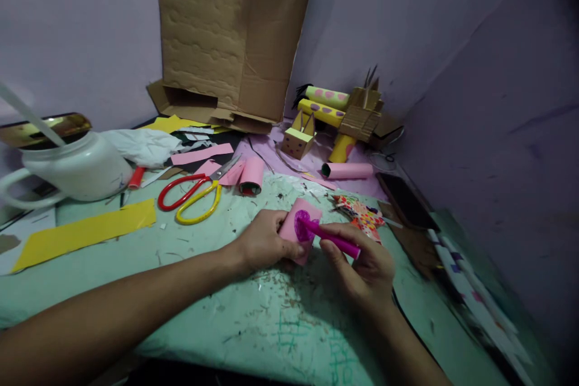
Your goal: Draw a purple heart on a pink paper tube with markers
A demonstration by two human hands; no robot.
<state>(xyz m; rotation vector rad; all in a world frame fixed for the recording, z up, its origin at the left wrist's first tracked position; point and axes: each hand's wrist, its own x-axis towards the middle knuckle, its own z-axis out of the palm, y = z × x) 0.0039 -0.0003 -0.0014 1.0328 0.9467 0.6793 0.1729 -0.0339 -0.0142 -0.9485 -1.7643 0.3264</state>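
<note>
My left hand (266, 241) grips a pink paper-covered tube (292, 226) near the middle of the table, thumb along its near end. Purple scribbled marks cover part of the tube's upper side. In my right hand (368, 262) is a magenta marker (337, 240), its tip touching the purple patch. Behind my left hand lie scissors (199, 190) with one red and one yellow handle, blades slightly apart. Close to the blades stands another pink tube (251, 176). A patterned paper piece (362, 214) lies just beyond my right hand.
A white mug (76, 166) stands at the left behind a yellow paper strip (90, 232). Cardboard (208, 30) leans on the wall. Small cardboard figures (299, 140), a further pink tube (347, 170) and a phone (407, 200) are at back right. Scraps litter the green tabletop (199, 307).
</note>
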